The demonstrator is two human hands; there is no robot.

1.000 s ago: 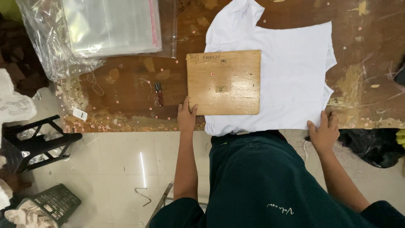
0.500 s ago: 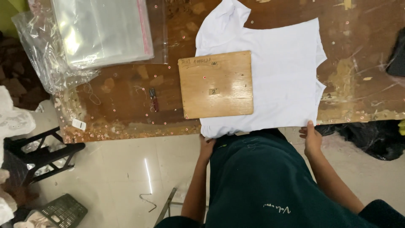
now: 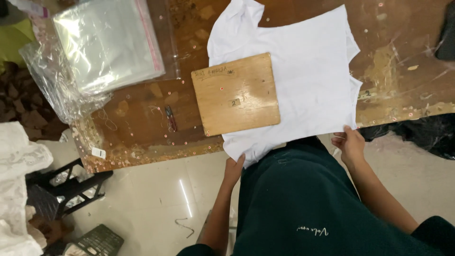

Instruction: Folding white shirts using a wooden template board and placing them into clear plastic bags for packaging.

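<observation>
A white T-shirt [image 3: 303,76] lies flat on a worn brown table [image 3: 403,71], its lower hem hanging over the near edge. A square wooden board [image 3: 235,95] rests on the shirt's left side. My left hand [image 3: 233,169] grips the hem's left corner below the table edge. My right hand [image 3: 350,144] pinches the hem's right corner just off the edge.
A stack of clear plastic bags [image 3: 106,42] sits at the table's far left. Small snips [image 3: 170,118] lie left of the board. A black stool [image 3: 66,187] and white cloth [image 3: 19,189] stand on the floor at left. A black bag [image 3: 422,135] hangs at right.
Both hands have come off the table top and dropped to the hanging hem. The shirt's lower edge has been pulled toward me over the table edge.
</observation>
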